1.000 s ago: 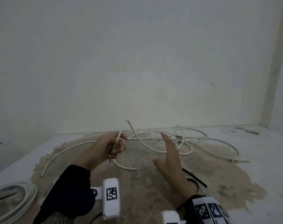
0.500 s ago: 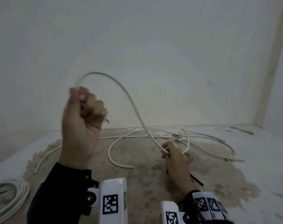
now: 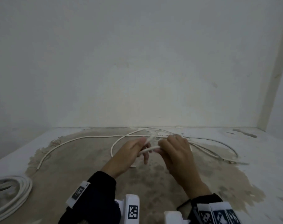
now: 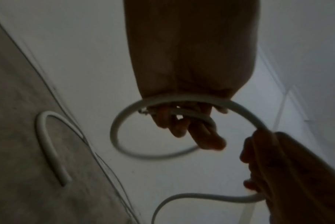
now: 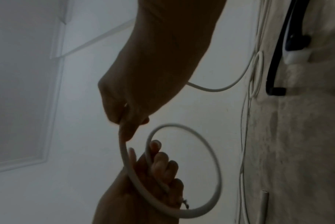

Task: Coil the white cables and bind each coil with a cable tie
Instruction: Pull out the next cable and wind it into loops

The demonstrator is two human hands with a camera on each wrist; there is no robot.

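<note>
While the left hand (image 3: 129, 152) is gripping a small loop of the cable (image 4: 124, 115), the right hand (image 3: 176, 152) is pinching the same cable just beside it above the counter (image 3: 258, 159).

Bare room: stained floor (image 3: 82, 160), blank wall (image 3: 137, 62)

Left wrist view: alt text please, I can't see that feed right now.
The left hand holds a white cable curled into one loop below the fingers, while the right hand grips the same cable at lower right. Another cable end lies on the stained floor.
</note>
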